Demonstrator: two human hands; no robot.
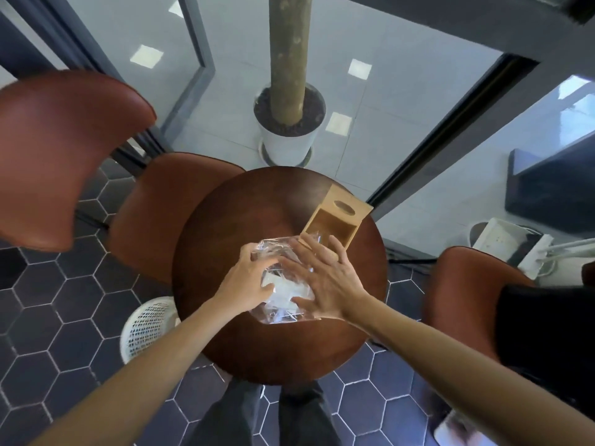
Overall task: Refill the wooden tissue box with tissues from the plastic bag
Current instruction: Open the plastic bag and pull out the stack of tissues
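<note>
A clear plastic bag (283, 304) with white tissues inside lies in the middle of the round dark wooden table (225, 333). My left hand (248, 281) reaches into the bag's left side, fingers curled around the tissues. My right hand (322, 278) lies flat on top of the bag, fingers spread. Just beyond the hands, the light wooden tissue box (331, 225) lies on its side with its open cavity facing me; its lid (347, 206) with an oval slot stands behind it. The box interior looks empty.
Brown leather chairs stand at left (58, 156), behind the table (161, 214) and at right (467, 294). A white mesh bin (148, 326) sits on the hexagon-tiled floor at left. A potted tree trunk in a white pot (286, 136) stands beyond the table.
</note>
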